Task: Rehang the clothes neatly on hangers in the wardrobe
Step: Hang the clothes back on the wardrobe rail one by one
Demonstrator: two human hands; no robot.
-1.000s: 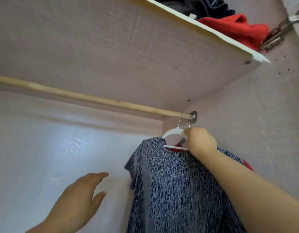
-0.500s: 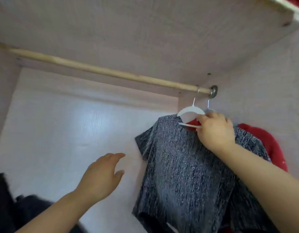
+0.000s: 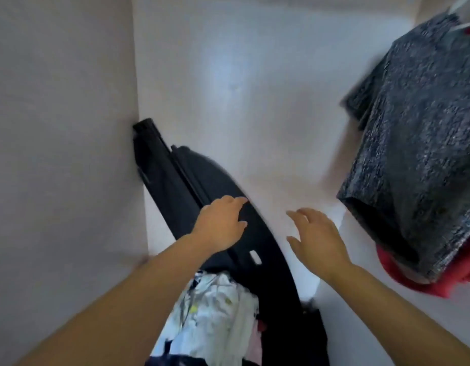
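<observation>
A speckled dark grey top (image 3: 418, 143) hangs at the right on a white hanger (image 3: 463, 25), with a red garment (image 3: 418, 276) behind it. Both of my hands reach down into the wardrobe and hold nothing. My left hand (image 3: 220, 223) hovers over or touches a long black object (image 3: 191, 186) that leans in the left corner; its fingers are loosely spread. My right hand (image 3: 318, 236) is spread open in the air in front of the white back panel. A heap of pale patterned clothes (image 3: 218, 307) lies below my left forearm.
The wardrobe's left wall (image 3: 59, 154) and white back panel (image 3: 255, 88) close in the space. The black object runs diagonally from the left corner down toward the bottom centre. More dark and pink fabric lies at the bottom of the pile.
My view has swung down from the rail to the wardrobe's bottom. My right hand has let go of the hanger and dropped. Both hands now reach toward the black object and the clothes pile.
</observation>
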